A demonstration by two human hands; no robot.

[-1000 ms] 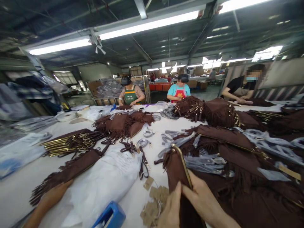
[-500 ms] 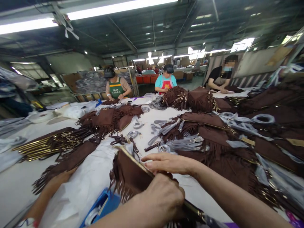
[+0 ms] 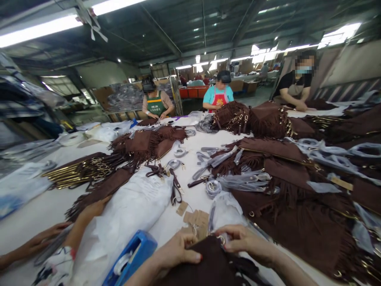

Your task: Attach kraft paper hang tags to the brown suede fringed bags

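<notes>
Close to me at the bottom of the view is a dark brown bag (image 3: 202, 264), partly cut off by the frame. My left hand (image 3: 181, 252) is closed on its upper edge, thumb on the near face. At the bag's top right corner my right hand (image 3: 242, 240) pinches a metal ring or clasp (image 3: 222, 240) with thumb and fingers. Dark fringe strands hang below the right hand. Cardboard tags (image 3: 196, 220) lie just beyond the bag, and a clear-wrapped strap (image 3: 212, 214) rises beside the clasp.
To my left are a blue tape dispenser (image 3: 149, 240), white plastic wrapping (image 3: 131, 210) and a co-worker's hands (image 3: 86, 218). Brown fringed bags (image 3: 297, 226) are heaped on the right, with more bags (image 3: 143, 145) further left. Several co-workers stand across the table.
The bag has come down and nearer to me. My hands, which were close together over it, have moved apart along its top edge. The view has shifted left, and more of the co-worker's arms shows.
</notes>
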